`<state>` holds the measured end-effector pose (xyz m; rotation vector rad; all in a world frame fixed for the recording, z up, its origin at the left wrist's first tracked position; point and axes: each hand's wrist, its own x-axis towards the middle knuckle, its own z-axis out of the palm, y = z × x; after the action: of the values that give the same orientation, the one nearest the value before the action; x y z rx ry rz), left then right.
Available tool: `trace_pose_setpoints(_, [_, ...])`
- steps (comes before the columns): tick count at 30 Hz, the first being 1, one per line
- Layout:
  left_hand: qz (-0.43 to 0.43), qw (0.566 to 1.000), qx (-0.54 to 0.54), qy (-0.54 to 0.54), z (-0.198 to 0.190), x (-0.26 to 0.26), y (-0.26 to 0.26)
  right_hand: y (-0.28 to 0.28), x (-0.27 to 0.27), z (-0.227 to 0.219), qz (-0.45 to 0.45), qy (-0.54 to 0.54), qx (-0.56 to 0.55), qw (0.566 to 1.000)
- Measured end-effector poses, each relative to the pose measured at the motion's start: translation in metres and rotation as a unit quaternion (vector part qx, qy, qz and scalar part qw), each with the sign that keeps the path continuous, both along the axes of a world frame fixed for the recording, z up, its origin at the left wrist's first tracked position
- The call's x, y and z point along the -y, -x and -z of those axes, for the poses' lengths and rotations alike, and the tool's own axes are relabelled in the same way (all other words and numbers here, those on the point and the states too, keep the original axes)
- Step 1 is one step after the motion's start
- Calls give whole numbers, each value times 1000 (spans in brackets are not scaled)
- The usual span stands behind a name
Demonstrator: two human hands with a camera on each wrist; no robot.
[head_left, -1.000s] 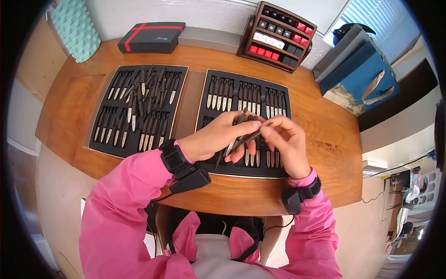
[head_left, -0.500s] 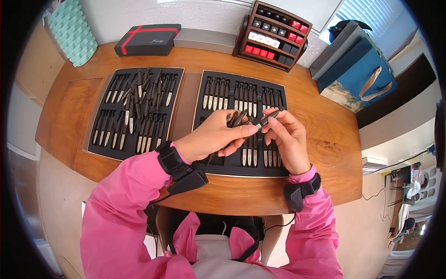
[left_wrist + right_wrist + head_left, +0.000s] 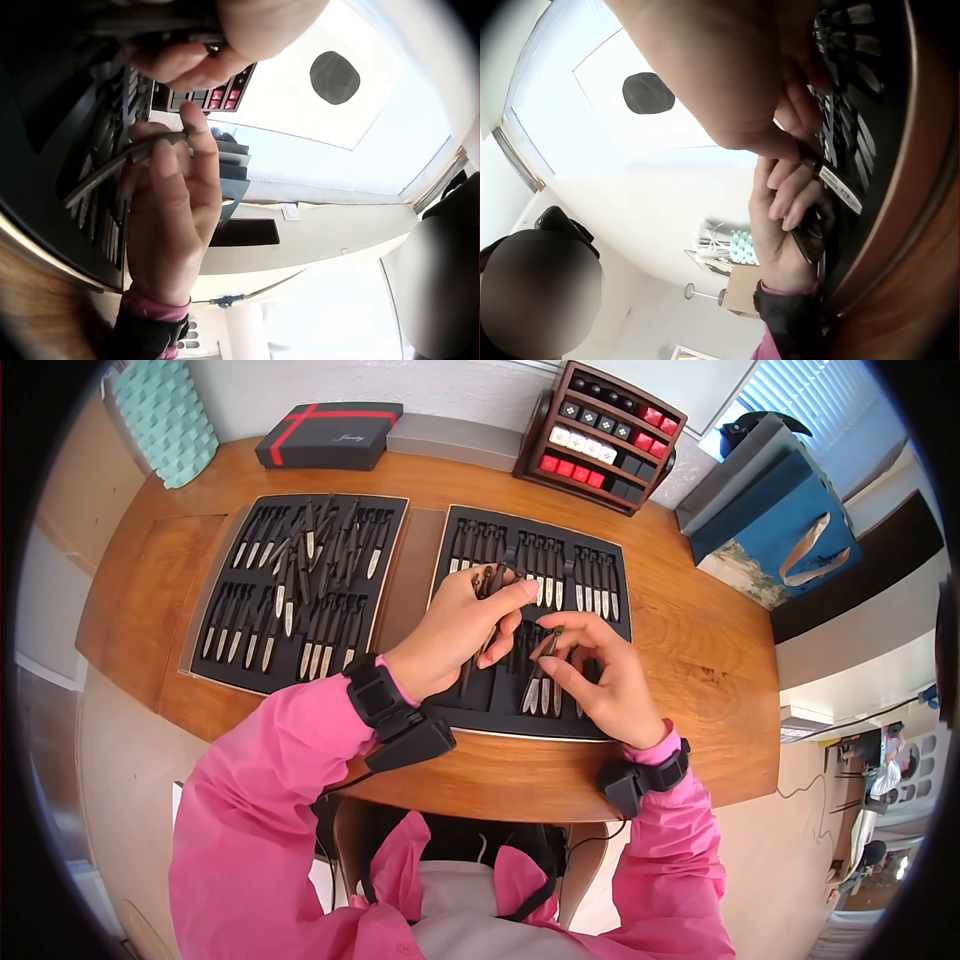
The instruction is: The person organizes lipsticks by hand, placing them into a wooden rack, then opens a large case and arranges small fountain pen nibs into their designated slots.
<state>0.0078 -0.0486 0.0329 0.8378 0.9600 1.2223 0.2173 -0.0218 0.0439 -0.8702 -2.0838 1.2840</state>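
Observation:
Several dark pieces (image 3: pixel 486 582) with pale tips are gripped in the left hand (image 3: pixel 450 628), above the left part of the right black tray (image 3: pixel 480 702). Thumb and fingertips of the right hand (image 3: pixel 610 682) pinch one dark piece (image 3: pixel 545 652), its pale end slanting down over the tray's lower rows. In the right wrist view a printed label shows on that piece (image 3: pixel 841 189). The left wrist view shows the right hand (image 3: pixel 176 214) pinching the piece (image 3: pixel 112 163) near one end. Rows of similar pieces (image 3: pixel 597 582) lie in the tray's slots.
A second black tray (image 3: pixel 215 665) on the left holds rows of pieces with a loose heap on top. Behind stand a black box with red ribbon (image 3: pixel 330 438), a wooden rack of red, white and black cubes (image 3: pixel 600 435) and a blue paper bag (image 3: pixel 775 520).
Right hand has moved from beside the left hand down and toward the tray's lower rows with one piece pinched. Left hand has shifted slightly left and up, still gripping its bunch.

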Motion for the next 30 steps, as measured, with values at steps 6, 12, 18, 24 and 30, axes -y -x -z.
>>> trace_pose_setpoints(6, [9,1000,1,0,-1,0,0,4,-2,5,-9,-147,60,987])
trace_pose_setpoints(12, [12,1000,2,-1,0,-1,0,6,-7,9,-13,-258,88,962])
trace_pose_setpoints(18, [15,1000,5,3,-2,0,0,4,-7,13,10,-310,103,945])
trace_pose_setpoints(24, [10,1000,4,9,-1,0,0,5,-2,7,-20,-399,141,906])
trace_pose_setpoints(30, [13,1000,5,8,0,-1,0,4,1,-3,-50,-417,180,890])
